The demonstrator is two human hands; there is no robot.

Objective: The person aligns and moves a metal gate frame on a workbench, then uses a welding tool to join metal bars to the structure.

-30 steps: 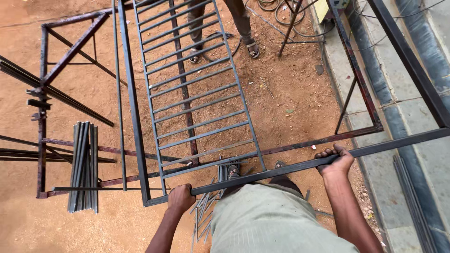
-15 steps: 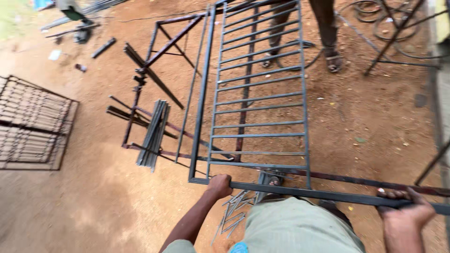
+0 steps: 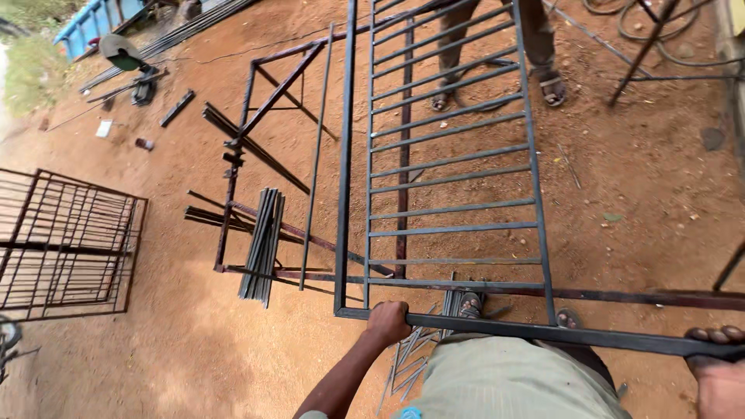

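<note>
- While the head view shows the metal grille frame lifted off the ground, the near bar of it runs across the bottom of the picture, in front of the person's waist, and the far end reaches up toward another person's sandalled feet.
- The left hand sits at the near left corner of the frame, its grip clamped over the bar with the fingers wrapped round it.
- The right hand shows only at the right edge of the picture; its fingers curl over the same bar, so its grip too looks clamped on the frame.
- Judged from how things lie, the lifting is done: the frame is up and carried at both ends. What is left is the setting down, since it rests on nothing that I can see.
- Under and beside the frame stand a rust-coloured steel stand and a bundle of flat bars laid across its lower rail; a finished grille lies flat on the dirt ground well to the left.
- Against the earlier pictures, the view has swung leftward: the grille on the ground and the tools at the top left have come fully into sight, and the frame now lies further right in the picture.
- Both hands keep their places on the near bar, the left at the corner and the right far along it.
</note>
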